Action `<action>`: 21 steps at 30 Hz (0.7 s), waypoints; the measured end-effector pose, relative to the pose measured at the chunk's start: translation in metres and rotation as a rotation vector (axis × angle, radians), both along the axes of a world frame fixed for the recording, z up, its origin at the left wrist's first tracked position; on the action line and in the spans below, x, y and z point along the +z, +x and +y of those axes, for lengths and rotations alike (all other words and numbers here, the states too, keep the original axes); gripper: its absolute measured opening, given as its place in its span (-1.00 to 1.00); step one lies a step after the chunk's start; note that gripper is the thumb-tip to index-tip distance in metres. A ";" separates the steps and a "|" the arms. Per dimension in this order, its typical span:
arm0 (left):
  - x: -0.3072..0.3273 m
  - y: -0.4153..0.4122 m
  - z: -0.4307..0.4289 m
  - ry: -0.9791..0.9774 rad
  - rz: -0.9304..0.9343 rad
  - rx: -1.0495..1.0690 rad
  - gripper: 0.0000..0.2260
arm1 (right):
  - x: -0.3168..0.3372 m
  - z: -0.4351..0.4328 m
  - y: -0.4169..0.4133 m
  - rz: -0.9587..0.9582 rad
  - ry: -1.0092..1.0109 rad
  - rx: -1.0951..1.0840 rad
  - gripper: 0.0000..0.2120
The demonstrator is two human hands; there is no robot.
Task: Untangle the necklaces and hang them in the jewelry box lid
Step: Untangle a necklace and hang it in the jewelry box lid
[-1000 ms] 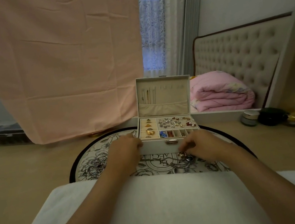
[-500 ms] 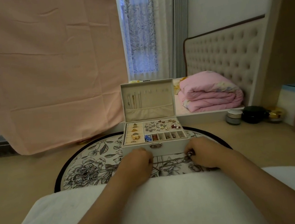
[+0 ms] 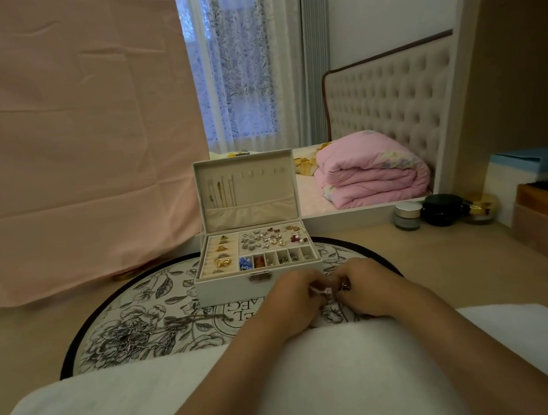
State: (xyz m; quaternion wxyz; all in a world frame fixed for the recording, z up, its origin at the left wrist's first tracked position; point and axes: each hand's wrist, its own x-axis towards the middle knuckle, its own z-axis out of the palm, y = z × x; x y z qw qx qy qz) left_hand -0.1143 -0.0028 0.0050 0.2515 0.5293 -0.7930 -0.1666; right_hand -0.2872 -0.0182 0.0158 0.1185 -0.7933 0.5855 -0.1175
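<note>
The necklaces (image 3: 326, 290), a small silvery knot, sit just in front of the box (image 3: 227, 287) over the floral mat (image 3: 158, 290). The left hand (image 3: 291, 303) and right hand (image 3: 369, 290) pinch them with curled fingers. More chains (image 3: 133, 335) lie on the mat to the left, and a few hang in the lid (image 3: 263, 188). Half a second ago the hands were apart; now they meet.

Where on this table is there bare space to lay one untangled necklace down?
Bare tabletop lies left of the floral mat, and also right of it, in front of the jars. On the mat, a chain pile fills the left part; the jewelry box, left hand and right hand, pinching a necklace, crowd the middle.
</note>
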 end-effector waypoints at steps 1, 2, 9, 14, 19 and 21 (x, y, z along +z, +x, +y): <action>0.001 -0.003 0.000 -0.004 0.023 -0.013 -0.73 | 0.001 0.000 -0.002 0.046 -0.004 -0.038 -0.92; 0.002 -0.004 0.000 -0.010 0.037 -0.023 -0.74 | 0.003 0.001 -0.003 0.112 -0.021 -0.076 -0.92; 0.004 0.035 0.002 -0.327 -0.019 0.103 -0.73 | 0.000 0.007 0.017 0.145 -0.013 -0.064 -0.58; -0.002 0.069 0.003 -0.497 -0.191 0.400 -0.51 | 0.005 0.005 0.027 0.246 -0.124 -0.179 -0.66; -0.009 0.092 0.006 -0.210 -0.029 0.636 -0.24 | 0.004 0.000 0.046 -0.097 -0.150 -0.211 -0.40; -0.008 0.093 0.006 -0.104 0.122 0.614 -0.25 | 0.001 -0.003 0.054 -0.143 -0.076 -0.167 -0.26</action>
